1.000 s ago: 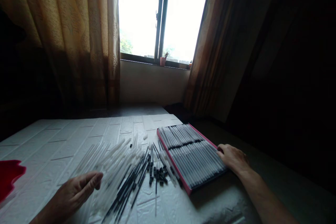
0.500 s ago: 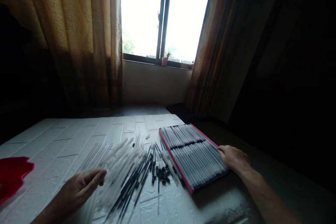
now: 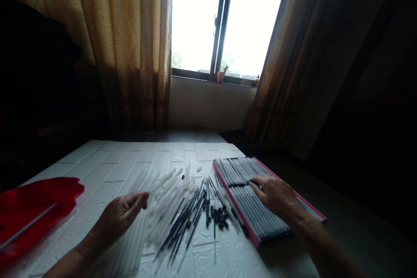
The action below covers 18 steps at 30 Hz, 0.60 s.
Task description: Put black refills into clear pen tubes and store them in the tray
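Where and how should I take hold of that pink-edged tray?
Probably pinched by the right edge of the pink-edged tray, from the right: that edge is long and straight, while loose pieces crowd the left side.

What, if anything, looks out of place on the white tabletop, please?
A small pale piece lies alone near the far ends of the loose clear tubes, and a small black piece sits among those tubes, apart from the cluster of black pieces beside the box. Both look like strays.
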Motion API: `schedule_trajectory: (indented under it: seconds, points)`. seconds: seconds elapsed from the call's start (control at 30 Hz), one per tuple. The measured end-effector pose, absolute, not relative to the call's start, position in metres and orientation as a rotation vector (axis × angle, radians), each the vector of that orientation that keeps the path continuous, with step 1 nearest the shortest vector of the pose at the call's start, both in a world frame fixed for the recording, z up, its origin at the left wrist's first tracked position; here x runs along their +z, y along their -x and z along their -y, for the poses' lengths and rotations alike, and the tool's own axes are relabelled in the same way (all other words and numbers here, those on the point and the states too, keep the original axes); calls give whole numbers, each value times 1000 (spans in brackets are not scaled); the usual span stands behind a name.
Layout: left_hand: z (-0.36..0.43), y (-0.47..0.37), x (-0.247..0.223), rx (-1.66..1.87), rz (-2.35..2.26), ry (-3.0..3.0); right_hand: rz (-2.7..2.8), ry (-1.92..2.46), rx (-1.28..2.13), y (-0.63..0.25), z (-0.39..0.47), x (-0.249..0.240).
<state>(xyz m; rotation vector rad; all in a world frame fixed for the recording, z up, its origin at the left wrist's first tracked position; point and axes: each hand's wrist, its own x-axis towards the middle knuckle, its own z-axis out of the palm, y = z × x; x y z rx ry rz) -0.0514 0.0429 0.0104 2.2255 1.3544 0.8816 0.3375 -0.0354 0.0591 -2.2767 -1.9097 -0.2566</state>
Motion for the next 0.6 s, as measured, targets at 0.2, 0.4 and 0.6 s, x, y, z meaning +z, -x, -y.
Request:
schedule_trajectory:
  seconds: [0.2, 0.4, 0.6]
  points:
    - [-45, 56, 15, 904, -1462, -2265, 2188, 1925, -188, -247, 3, 50]
    - [-45, 57, 17, 891, -1485, -2289, 2345, 1753, -48, -201, -30, 35]
    - [-43, 57, 15, 848, -1422, -2347, 2443, 1696, -4, -192, -48, 28]
